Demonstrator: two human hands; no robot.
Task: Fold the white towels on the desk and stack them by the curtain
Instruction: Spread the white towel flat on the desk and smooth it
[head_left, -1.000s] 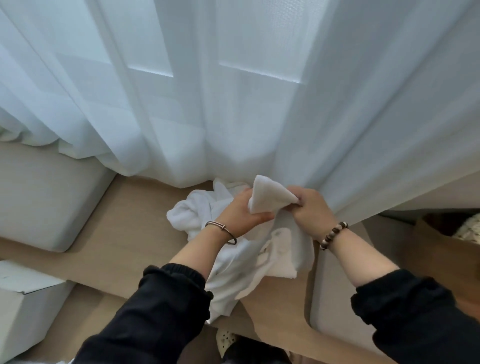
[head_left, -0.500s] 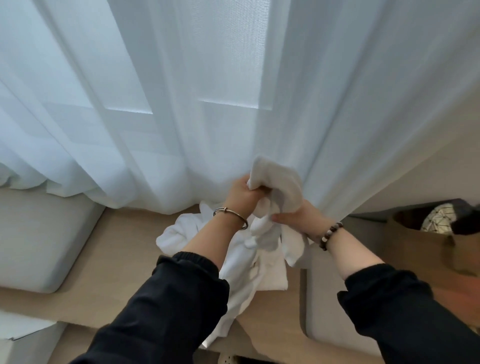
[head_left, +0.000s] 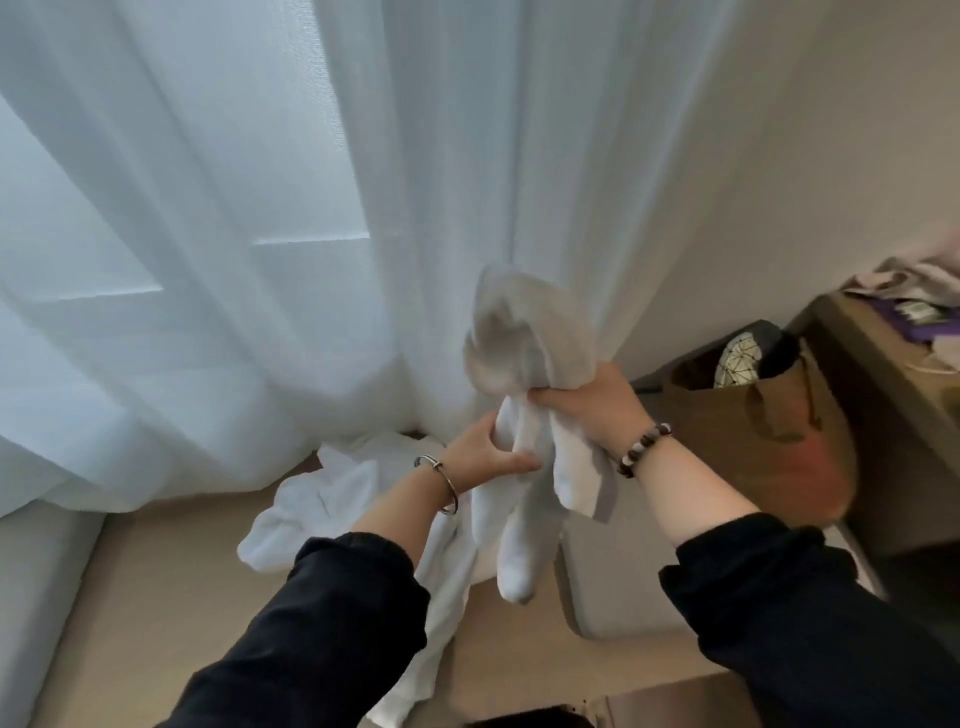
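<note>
The task looks barely begun: the right hand clutches one bunched white towel near its top, the left hand pinches it just below, before the curtain, and beneath the left hand the other towels lie crumpled on the counter, no folded stack visible.

Right hand above left hand, fingers of both around one white towel.

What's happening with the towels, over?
Left hand, right hand both gripping white towel, held up, unfolded. Towel pile crumpled on desk by curtain. Nothing in the way.
</note>
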